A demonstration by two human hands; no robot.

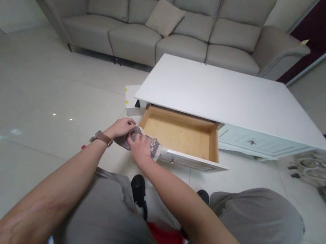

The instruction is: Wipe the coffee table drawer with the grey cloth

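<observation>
A patterned grey-brown and white cloth (154, 147) is draped over the left end of the front panel of a pulled-out drawer (189, 160). My right hand (140, 148) presses on the cloth, its fingers bent over it at the panel's top edge. Close beside it, my left hand (122, 127) is closed at the drawer's front left corner, with the cloth under its fingers; part of its grip is hidden. Bare light wood shows inside the drawer, and a small knob (171, 161) sits on its front.
The white coffee table (224, 92) holding the drawer stands before a grey sofa (181, 52). A white box-like piece (133, 92) is by its left end. Between my legs is something red (166, 239). Metal scrollwork (319, 169) lies at right.
</observation>
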